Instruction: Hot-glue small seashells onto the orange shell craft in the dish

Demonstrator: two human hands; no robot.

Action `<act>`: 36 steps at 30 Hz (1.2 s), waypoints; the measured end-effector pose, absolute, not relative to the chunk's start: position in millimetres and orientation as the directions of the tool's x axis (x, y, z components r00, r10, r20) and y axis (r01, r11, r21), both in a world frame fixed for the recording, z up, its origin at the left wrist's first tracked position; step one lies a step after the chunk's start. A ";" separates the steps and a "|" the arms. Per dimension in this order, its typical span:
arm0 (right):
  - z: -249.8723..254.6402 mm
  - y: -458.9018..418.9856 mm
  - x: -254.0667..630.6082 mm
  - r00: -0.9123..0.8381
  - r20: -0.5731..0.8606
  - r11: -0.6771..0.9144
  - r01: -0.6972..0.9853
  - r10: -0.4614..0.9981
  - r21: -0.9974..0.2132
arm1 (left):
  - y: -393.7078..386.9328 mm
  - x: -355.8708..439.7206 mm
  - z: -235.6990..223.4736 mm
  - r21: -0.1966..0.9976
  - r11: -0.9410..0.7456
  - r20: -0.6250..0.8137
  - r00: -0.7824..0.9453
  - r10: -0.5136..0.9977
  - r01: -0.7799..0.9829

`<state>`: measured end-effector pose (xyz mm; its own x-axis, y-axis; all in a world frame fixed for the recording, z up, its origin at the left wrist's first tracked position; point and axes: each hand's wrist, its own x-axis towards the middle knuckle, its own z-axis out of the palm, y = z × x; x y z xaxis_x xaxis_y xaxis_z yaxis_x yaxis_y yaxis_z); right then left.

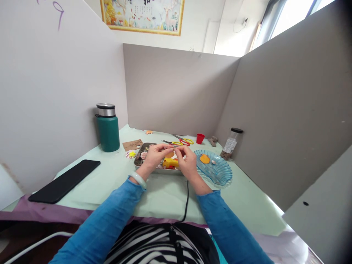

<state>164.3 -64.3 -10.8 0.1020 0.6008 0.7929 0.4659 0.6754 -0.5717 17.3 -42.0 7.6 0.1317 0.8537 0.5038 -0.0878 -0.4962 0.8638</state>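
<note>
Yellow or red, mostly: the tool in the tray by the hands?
The tool is mostly yellow, seen in the head view.

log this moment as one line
left hand: over metal tray; right hand: beside left hand; anything held: unclear; yellow tool: below hands; blue plate: right of tray

the tray [165, 171] looks dull metal, the glue gun [168, 162] smooth plastic. the plate [220, 170] is glossy and ridged, the cup [200, 138] smooth plastic. the bottle [108, 134] is matt below a shiny metal neck [106, 111]. the sleeves [110, 216] are creased cloth, the bangle [139, 180] polished.
</note>
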 end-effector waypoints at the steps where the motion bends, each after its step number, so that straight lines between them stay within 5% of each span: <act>1: -10.6 -64.5 164.2 0.102 0.793 0.675 0.467 0.601 -0.572 | -42.1 17.2 8.0 0.863 -0.498 0.505 0.132 0.853 -0.082; 12: -11.3 -63.2 163.5 0.084 0.803 0.692 0.459 0.590 -0.557 | -42.4 16.1 6.6 0.888 -0.447 0.459 0.143 0.877 -0.110; 30: -10.7 -52.6 166.9 0.214 0.580 0.533 0.240 0.786 -0.811 | -40.7 19.0 5.7 0.951 -0.187 0.265 0.338 0.903 -0.246; 36: -10.8 -54.3 170.4 0.070 0.609 0.526 0.433 0.790 -0.732 | -36.6 14.8 5.5 0.959 -0.220 0.251 0.171 0.953 -0.178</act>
